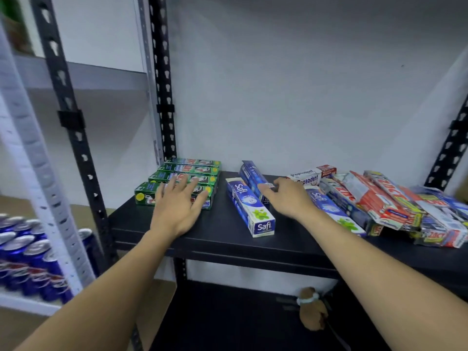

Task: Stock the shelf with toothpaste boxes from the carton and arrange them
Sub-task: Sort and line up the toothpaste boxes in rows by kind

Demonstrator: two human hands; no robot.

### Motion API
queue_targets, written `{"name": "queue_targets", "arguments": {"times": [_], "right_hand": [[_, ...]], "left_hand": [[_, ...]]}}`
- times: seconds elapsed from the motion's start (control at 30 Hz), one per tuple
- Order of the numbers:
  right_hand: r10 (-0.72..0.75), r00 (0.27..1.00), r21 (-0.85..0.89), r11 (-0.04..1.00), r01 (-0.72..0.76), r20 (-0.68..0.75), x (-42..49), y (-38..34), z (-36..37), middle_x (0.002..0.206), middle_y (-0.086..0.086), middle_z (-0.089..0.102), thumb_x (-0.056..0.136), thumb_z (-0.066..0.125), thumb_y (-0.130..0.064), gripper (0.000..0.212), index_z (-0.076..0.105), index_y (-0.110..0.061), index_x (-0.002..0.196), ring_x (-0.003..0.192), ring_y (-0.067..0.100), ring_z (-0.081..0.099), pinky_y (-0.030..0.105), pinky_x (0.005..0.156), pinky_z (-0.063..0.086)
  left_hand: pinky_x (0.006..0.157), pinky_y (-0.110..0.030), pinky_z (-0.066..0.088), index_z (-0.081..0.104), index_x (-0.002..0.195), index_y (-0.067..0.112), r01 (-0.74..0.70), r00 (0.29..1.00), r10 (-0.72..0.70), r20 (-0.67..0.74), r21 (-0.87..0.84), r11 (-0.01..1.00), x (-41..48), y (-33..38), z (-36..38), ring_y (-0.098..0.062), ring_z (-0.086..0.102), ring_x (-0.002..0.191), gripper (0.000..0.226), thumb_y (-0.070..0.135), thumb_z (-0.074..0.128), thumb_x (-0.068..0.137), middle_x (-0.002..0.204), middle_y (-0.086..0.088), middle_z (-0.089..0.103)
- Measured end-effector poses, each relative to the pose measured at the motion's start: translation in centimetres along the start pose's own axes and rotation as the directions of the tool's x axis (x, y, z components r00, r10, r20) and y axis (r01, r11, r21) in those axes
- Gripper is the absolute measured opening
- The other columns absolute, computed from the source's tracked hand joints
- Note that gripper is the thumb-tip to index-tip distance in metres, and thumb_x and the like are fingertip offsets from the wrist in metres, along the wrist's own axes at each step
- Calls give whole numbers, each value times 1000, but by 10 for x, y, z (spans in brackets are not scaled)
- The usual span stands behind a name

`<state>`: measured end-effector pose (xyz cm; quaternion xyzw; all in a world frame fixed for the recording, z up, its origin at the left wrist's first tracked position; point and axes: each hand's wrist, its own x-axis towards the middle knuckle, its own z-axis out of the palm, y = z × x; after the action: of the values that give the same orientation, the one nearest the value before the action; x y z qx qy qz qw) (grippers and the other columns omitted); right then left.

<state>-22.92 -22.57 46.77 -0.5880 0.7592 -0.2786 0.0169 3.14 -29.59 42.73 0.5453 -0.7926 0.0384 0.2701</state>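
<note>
My left hand (177,206) lay flat on the row of green toothpaste boxes (187,171) at the left end of the black shelf (222,239), its fingers straight and spread across the nearest boxes. My right hand (286,198) reached to the middle of the shelf, thumb and forefinger pinching a dark blue toothpaste box (250,176) that leaned against a white-and-blue Safi box (250,209). Just right of it sat two Pepsodent boxes (309,176) and a loose heap of red and blue boxes (395,206)
</note>
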Motion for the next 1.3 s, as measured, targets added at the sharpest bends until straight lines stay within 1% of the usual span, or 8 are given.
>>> {"name": "queue_targets", "arguments": {"times": [0.1, 0.3, 0.47, 0.63, 0.73, 0.97, 1.17, 1.3], "right_hand": [[36, 999, -29, 999, -35, 34, 12, -3, 9, 72, 1, 58, 89, 50, -64, 55, 61, -10, 85, 66, 16, 54, 27, 50, 33], [-5, 998, -57, 998, 1, -60, 39, 4, 2, 96, 12, 68, 86, 61, -34, 24, 65, -13, 97, 85, 31, 62, 32, 65, 48], [-156, 981, -203, 970, 131, -117, 62, 9, -4, 101, 12, 65, 89, 60, -22, 17, 62, -21, 106, 85, 33, 60, 34, 68, 50], [-141, 980, -224, 960, 170, 139, 79, 14, 11, 109, 2, 63, 77, 78, -40, 35, 59, -27, 104, 97, 23, 59, 35, 80, 51], [-117, 986, -123, 984, 131, 114, 88, 9, 13, 100, 1, 64, 77, 75, -49, 35, 59, -26, 97, 89, 20, 61, 34, 78, 52], [-121, 982, -178, 973, 147, 147, 107, 5, 18, 119, 5, 63, 77, 78, -40, 36, 57, -28, 103, 98, 22, 61, 32, 82, 50], [-163, 976, -260, 945, 196, 146, 124, 0, -5, 122, 7, 60, 74, 79, -30, 51, 58, -25, 120, 106, 24, 57, 36, 91, 49], [-190, 972, -343, 911, 228, 142, 136, -4, -15, 126, 3, 60, 81, 73, -21, 48, 56, -24, 126, 115, 24, 52, 39, 94, 47]], "left_hand": [[123, -49, 1, 31, 154, 34, 4, 1000, -4, 17, 11, 1000, 2, -1, 2, -23, 8, 153, 64, 65, 19, 99, 163, 2, 24], [123, -47, -1, 35, 152, 34, 16, 1000, -16, 19, 1, 1000, 1, -1, 3, -21, 9, 153, 64, 65, 19, 99, 163, 4, 24], [123, -48, -1, 36, 152, 33, 18, 1000, -18, 19, 9, 1000, 0, 0, 1, -21, 10, 153, 64, 64, 18, 99, 163, 5, 26], [123, -47, -1, 37, 151, 33, 27, 1000, -27, 15, -8, 1000, -1, 1, 0, -20, 12, 152, 64, 64, 19, 99, 162, 7, 27], [123, -47, -1, 38, 150, 34, 35, 999, -35, 15, -13, 999, -1, 1, 0, -19, 13, 152, 63, 65, 19, 98, 162, 8, 28], [123, -46, 1, 42, 149, 33, 38, 999, -38, 14, -12, 999, 0, 2, -1, -18, 14, 152, 63, 64, 20, 98, 161, 9, 29], [123, -46, 1, 42, 149, 33, 36, 999, -36, 13, -16, 999, 0, 1, -1, -18, 15, 151, 62, 63, 21, 99, 161, 9, 29], [123, -46, 2, 42, 148, 33, 33, 999, -33, 11, -12, 999, 0, 1, 1, -18, 15, 151, 62, 64, 21, 99, 160, 9, 30]]}}
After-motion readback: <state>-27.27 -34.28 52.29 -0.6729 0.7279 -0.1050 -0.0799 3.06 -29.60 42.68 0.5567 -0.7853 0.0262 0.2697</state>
